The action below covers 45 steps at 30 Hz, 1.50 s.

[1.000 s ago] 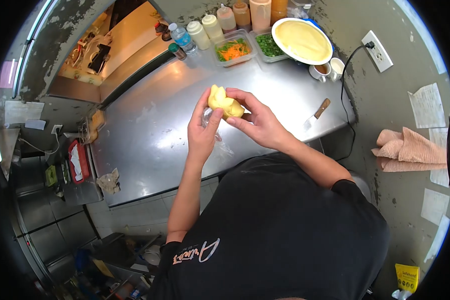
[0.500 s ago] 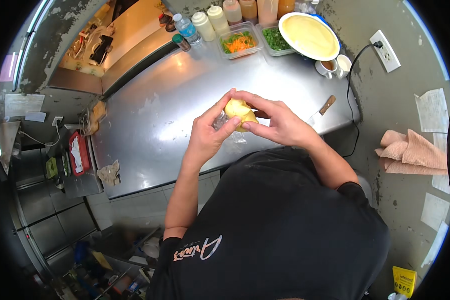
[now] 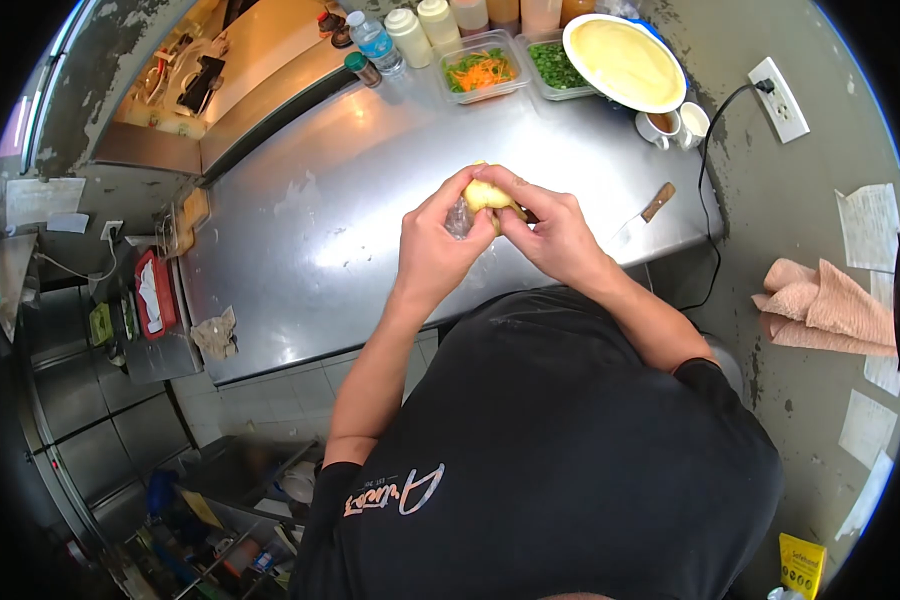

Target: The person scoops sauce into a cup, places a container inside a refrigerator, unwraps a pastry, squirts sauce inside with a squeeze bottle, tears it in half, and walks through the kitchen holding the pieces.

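Observation:
A lump of soft yellow dough (image 3: 487, 196) is pinched between both hands above the steel table. My left hand (image 3: 440, 232) is closed on its left side, the thumb pressing the lower edge. From the right, my right hand (image 3: 553, 228) grips the same lump with thumb and fingertips, partly covering it. Clear plastic wrap (image 3: 459, 218) shows below the dough beside my left fingers; whether it touches the dough I cannot tell.
A wooden-handled knife (image 3: 658, 202) lies right of my hands on the steel table (image 3: 320, 250). At the back stand a tub of carrot and greens (image 3: 482, 70), chopped greens (image 3: 555, 68), a white oval dish (image 3: 625, 62), cups (image 3: 658, 127) and squeeze bottles (image 3: 408, 38). A crumpled cloth (image 3: 215, 333) lies front left.
My hands have drawn closer together around the dough, and the thumbs have pressed inward. Its shape looks more folded and less of it shows. The camera view has shifted slightly.

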Each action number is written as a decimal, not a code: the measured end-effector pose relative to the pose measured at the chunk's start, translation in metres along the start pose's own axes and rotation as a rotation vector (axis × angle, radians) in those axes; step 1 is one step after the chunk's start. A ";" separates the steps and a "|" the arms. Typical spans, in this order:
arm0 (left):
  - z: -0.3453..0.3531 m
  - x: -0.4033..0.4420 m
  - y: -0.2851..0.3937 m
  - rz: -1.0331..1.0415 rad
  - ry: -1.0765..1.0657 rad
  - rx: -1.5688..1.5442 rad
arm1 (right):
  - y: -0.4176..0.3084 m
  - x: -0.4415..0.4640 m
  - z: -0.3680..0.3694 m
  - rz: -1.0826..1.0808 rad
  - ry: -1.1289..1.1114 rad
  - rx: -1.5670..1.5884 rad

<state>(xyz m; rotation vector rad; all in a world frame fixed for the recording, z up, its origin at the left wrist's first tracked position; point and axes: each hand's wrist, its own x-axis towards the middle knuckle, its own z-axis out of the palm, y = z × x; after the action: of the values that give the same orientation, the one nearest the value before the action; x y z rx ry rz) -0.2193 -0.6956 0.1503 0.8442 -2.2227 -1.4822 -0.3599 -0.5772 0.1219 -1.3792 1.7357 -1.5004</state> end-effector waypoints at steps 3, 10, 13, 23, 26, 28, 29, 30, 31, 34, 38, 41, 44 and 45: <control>0.003 0.001 0.008 0.048 0.067 -0.025 | -0.004 0.003 -0.005 -0.041 -0.002 0.048; 0.000 -0.001 0.004 0.057 0.030 -0.055 | -0.015 0.007 -0.010 -0.032 -0.029 0.078; 0.003 -0.004 0.002 0.061 0.053 -0.051 | -0.010 0.006 -0.004 -0.044 0.002 0.071; 0.010 0.005 0.000 0.194 0.149 0.029 | -0.012 0.015 0.006 -0.069 0.104 0.024; 0.010 0.010 -0.010 0.156 0.116 -0.207 | -0.016 0.020 -0.001 -0.042 0.007 0.089; 0.009 0.012 -0.014 0.141 0.110 -0.312 | -0.020 0.019 -0.005 -0.045 -0.019 0.095; 0.010 0.013 -0.017 0.140 0.111 -0.348 | -0.020 0.018 -0.006 -0.046 -0.035 0.099; 0.011 0.012 -0.018 0.141 0.114 -0.369 | -0.019 0.019 -0.005 -0.075 -0.015 0.067; 0.012 0.011 -0.020 0.144 0.117 -0.386 | -0.017 0.019 -0.004 -0.104 0.003 0.035; 0.017 0.008 -0.028 0.157 0.127 -0.410 | -0.015 0.016 -0.004 -0.102 -0.001 -0.022; 0.018 0.007 -0.028 0.182 0.172 -0.246 | -0.011 0.011 0.005 -0.111 0.076 -0.033; 0.025 0.008 -0.024 0.144 0.228 -0.258 | 0.000 0.011 0.011 -0.186 0.110 -0.114; 0.032 0.014 -0.018 0.093 0.273 -0.339 | 0.007 0.014 0.015 -0.249 0.161 -0.140; 0.033 0.017 -0.020 0.075 0.266 -0.368 | 0.006 0.014 0.015 -0.255 0.162 -0.154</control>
<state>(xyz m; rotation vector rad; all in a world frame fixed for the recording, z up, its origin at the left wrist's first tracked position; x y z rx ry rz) -0.2454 -0.6881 0.1184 0.7749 -1.7036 -1.5730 -0.3557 -0.5971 0.1155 -1.6499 1.8633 -1.6831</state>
